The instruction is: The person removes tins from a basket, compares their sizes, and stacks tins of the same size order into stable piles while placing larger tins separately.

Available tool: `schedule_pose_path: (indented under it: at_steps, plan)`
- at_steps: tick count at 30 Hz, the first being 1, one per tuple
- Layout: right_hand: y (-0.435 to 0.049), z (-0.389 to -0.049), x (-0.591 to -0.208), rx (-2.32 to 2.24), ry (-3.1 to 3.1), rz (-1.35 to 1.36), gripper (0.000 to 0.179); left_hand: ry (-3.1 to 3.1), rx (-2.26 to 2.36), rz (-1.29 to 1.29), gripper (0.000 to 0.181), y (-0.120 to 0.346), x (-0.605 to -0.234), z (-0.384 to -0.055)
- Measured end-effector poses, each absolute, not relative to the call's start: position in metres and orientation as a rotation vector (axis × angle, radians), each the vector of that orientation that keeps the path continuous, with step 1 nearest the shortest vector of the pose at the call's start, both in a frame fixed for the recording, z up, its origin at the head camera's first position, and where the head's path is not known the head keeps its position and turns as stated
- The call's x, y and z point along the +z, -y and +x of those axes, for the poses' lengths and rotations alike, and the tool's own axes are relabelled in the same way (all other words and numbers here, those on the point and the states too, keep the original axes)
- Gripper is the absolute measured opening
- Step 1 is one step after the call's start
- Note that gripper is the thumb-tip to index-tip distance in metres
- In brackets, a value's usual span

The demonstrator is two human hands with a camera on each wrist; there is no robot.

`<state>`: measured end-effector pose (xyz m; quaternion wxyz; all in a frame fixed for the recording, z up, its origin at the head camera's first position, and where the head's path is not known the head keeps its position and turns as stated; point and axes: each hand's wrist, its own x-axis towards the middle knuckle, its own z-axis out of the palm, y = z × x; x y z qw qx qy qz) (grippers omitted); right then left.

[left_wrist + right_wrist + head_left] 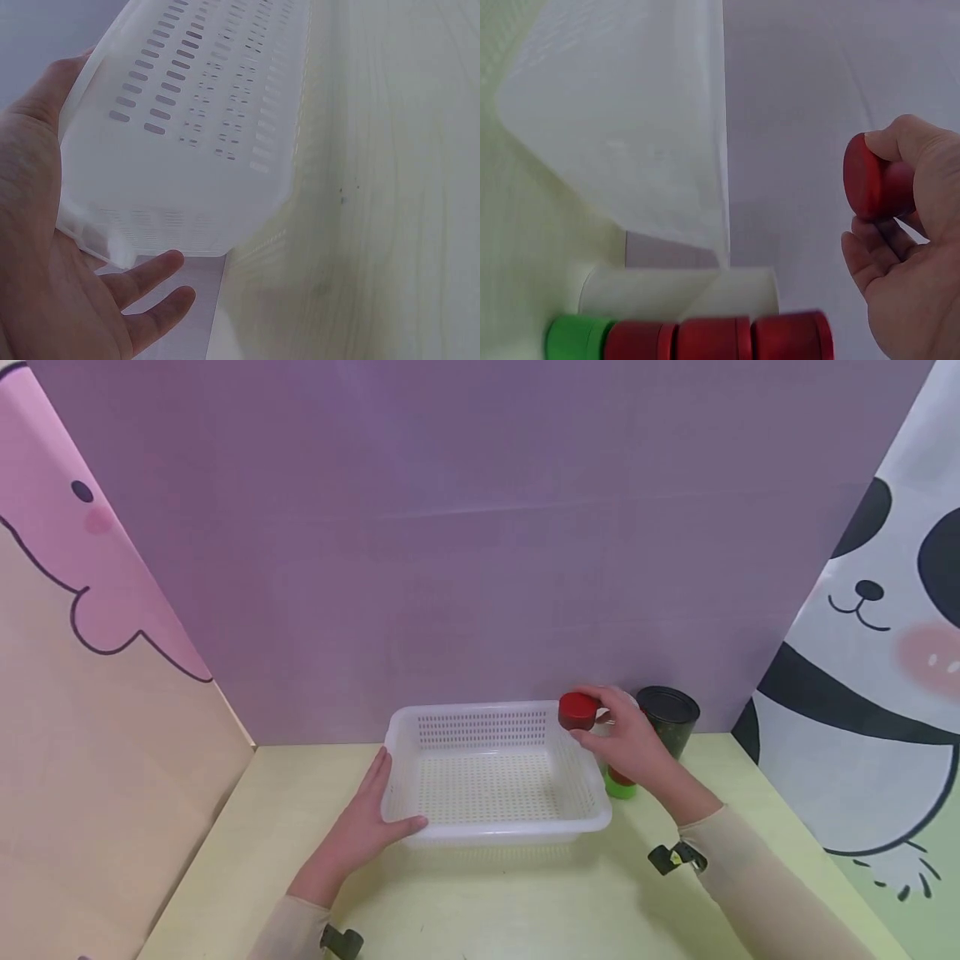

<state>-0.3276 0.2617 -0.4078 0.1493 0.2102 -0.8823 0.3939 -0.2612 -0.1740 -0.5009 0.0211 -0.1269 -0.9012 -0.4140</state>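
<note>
My left hand point(367, 818) grips the front-left corner of a white perforated plastic basket point(491, 829). Its thumb lies over the front rim and its fingers run along the left side; in the left wrist view two fingertips show below the basket. Between thumb and fingers my right hand point(626, 739) pinches a short, shiny red cylinder point(877, 180), held above the basket's back-right rim. Under that hand stands a stack of similar red cylinders point(712, 339) on a green one point(577, 337), right beside the basket and mostly hidden in the head view.
A dark canister with a black lid point(667, 706) stands behind the right hand against the purple backdrop point(480, 568). Next to the stack is a whitish cylinder point(679, 291). The pale wooden table point(517, 902) extends in front of the basket, with printed panels at both sides.
</note>
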Motion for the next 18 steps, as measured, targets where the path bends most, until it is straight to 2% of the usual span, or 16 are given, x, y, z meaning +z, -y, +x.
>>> schedule_pose_path:
  at_steps: [8,18]
  plan:
    - [-0.286,-0.321,-0.408,1.135,2.556,0.459,0.072,2.788,-1.308,-0.390,0.128,0.175,-0.503,-0.262]
    - [-0.306,-0.317,-0.406,1.104,2.480,0.429,0.064,2.808,-1.313,-0.392,0.132,0.176,-0.507,-0.267]
